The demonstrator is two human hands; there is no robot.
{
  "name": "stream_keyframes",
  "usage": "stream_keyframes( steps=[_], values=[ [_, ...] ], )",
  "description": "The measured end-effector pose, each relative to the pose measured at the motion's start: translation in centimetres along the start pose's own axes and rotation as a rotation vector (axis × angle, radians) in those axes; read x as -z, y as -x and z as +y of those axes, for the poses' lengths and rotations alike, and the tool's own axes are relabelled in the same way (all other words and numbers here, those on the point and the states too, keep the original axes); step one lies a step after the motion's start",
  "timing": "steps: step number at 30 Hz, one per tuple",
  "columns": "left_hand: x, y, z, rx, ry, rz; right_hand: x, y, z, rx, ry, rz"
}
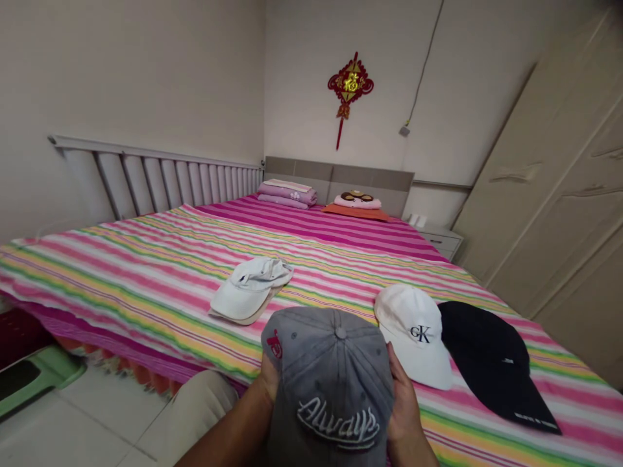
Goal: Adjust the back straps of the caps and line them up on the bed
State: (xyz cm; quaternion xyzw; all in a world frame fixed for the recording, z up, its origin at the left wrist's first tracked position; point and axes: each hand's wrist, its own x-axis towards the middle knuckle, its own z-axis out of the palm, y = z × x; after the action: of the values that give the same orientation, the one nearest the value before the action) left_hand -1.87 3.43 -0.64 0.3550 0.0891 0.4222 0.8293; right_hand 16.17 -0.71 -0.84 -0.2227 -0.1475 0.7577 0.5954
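While the left hand (270, 377) grips one side of a gray cap (335, 383), the right hand (403, 395) grips the other, so the cap is held between them at the bottom center of the view, near the edge of the bed. Each hand is closed only as far as the cap's width allows; some fingers are hidden by the cloth, so how they curl cannot be told. Raised white script reading "Always" faces the camera, and a red mark shows on the cap's left side in the view.

Beyond it, on a sheet (160, 259) striped pink, white, yellow and green, lies a pale cap (247, 288) with a small dark logo, a beige edge showing beneath its brim. To the right of the gray cap lies a white cap (413, 331) lettered "CK", touching a black cap (487, 357) with small white lettering on its brim.

Farther back, folded purple bedding (287, 194) and a pink folded piece (357, 203) on an orange one (353, 213) lie near the headboard (372, 185). A red and gold ornament (350, 83) hangs on the wall.
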Motion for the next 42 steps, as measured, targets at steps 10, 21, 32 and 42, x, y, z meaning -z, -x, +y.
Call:
stream_keyframes(
  steps=[10, 21, 32, 42],
  values=[
    [4.7, 0.4, -1.3, -0.083, 0.335, 0.067, -0.1, 1.5, -0.9, 0.033, 0.016, -0.02],
    [2.7, 1.2, -0.2, 0.048, 0.084, -0.085, 1.1, 3.1, -0.9, 0.091, 0.132, 0.011],
    [1.0, 1.5, 1.4, 0.148, -0.074, -0.035, 1.6, 4.6, 0.7, 0.052, 0.081, 0.032],
    [-0.6, 1.4, 2.3, 0.121, -0.353, 0.126, 1.6, 5.1, 1.1, 0.121, 0.153, -0.077]
  ],
)
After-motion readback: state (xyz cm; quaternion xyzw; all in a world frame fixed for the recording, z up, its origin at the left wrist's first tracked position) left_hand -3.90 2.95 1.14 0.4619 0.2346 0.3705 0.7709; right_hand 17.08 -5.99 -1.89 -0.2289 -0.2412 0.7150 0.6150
